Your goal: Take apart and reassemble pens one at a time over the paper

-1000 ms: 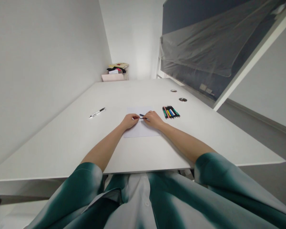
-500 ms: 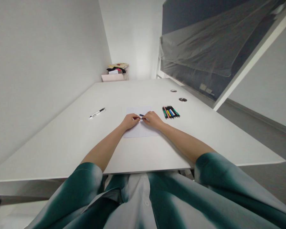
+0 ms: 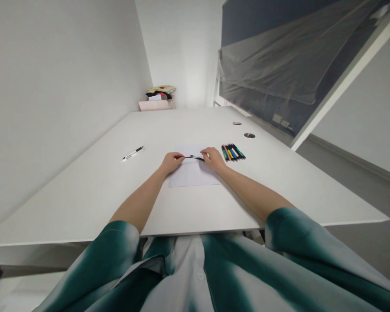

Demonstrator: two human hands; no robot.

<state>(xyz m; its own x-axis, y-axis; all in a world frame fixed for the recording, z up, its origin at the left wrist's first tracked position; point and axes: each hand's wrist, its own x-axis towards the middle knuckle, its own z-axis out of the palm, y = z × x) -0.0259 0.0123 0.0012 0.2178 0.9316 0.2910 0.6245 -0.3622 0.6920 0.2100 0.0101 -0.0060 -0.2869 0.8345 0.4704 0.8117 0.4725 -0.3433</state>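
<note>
A sheet of white paper (image 3: 195,175) lies on the table in front of me. Over its left side my left hand (image 3: 173,162) pinches one end of a thin dark rod (image 3: 188,157), which looks like a pen refill and points to the right. My right hand (image 3: 213,158) is closed by the paper's right side, its fingertips on a slim dark pen part (image 3: 199,158); the fingers partly hide it. A small dark piece (image 3: 192,155) shows between the hands, too small to make out.
Several coloured markers (image 3: 233,152) lie in a row right of my right hand. A black and clear pen (image 3: 132,153) rests on the left. Two round cable holes (image 3: 249,135) are at the back right, and a pink box (image 3: 154,105) with cloth items stands beyond the table's far end.
My hands have moved apart, the left one to the left and the right one slightly right. More of the thin dark rod shows between them.
</note>
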